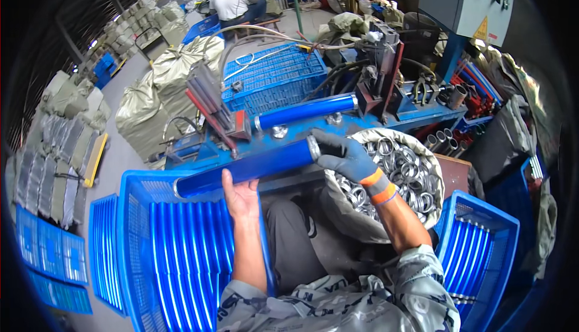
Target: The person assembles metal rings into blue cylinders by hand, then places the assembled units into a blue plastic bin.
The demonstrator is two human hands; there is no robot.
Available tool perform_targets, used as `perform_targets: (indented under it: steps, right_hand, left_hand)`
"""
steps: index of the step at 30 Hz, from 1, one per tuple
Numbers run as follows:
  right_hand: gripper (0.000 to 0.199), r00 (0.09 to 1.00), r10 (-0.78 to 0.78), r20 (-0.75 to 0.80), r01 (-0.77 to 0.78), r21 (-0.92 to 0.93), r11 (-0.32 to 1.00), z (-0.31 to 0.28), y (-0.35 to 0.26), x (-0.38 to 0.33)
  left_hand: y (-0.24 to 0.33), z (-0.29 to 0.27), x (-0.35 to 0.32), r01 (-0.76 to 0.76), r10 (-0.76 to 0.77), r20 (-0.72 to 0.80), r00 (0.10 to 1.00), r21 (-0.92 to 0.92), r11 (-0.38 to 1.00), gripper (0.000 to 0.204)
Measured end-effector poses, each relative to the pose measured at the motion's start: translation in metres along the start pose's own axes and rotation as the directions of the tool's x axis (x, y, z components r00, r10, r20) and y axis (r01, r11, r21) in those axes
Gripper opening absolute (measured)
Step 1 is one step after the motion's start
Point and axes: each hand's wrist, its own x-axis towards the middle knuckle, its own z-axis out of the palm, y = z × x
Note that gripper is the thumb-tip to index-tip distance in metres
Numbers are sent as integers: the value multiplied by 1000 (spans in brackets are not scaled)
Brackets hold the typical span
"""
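A long blue tube [250, 166] lies across my two hands, in front of the blue workbench [250, 145]. My bare left hand [242, 201] grips it from below near its left half, thumb up on the near side. At the tube's right end sits a silver metal ring [313, 148], and my right hand [348, 160], in a grey glove with an orange cuff, is closed on it. Whether the ring is fully seated cannot be made out. Another blue tube [307, 111] with silver ends rests on the bench fixture, between two upright clamp heads.
A sack [440, 178] of loose metal rings stands by my right forearm. Blue crates hold tubes at the left [136, 235] and right [512, 229]. Beyond the bench are a blue slatted crate [277, 90], full sacks [172, 69] and a control box [467, 6]. A person [231, 1] sits far back.
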Motion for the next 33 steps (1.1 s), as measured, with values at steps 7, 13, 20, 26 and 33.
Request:
perform_targets:
  steps: [7, 13, 20, 26, 33]
  right_hand:
    - [70, 989, -93, -111, 28, -481, 876, -110, 73, 120]
    - [93, 926, -376, -4, -98, -968, -230, -175, 152, 187]
    - [71, 921, -360, 147, 146, -989, -29, -151, 91, 190]
    - [67, 850, -443, -285, 102, -736, 670, -169, -58, 45]
    - [59, 567, -436, -699, 296, -322, 900, -155, -67, -126]
  left_hand:
    - [-27, -4, 23, 84, -93, -46, 995, -165, 983, 75]
    - [-47, -1, 37, 152, -155, -12, 988, -132, 980, 61]
    - [-59, -29, 31, 171, -170, -110, 979, 1, 985, 48]
    - [-186, 64, 96, 287, -287, 9, 958, 5, 958, 57]
    - [-309, 47, 262, 350, -317, -305, 898, 60, 935, 74]
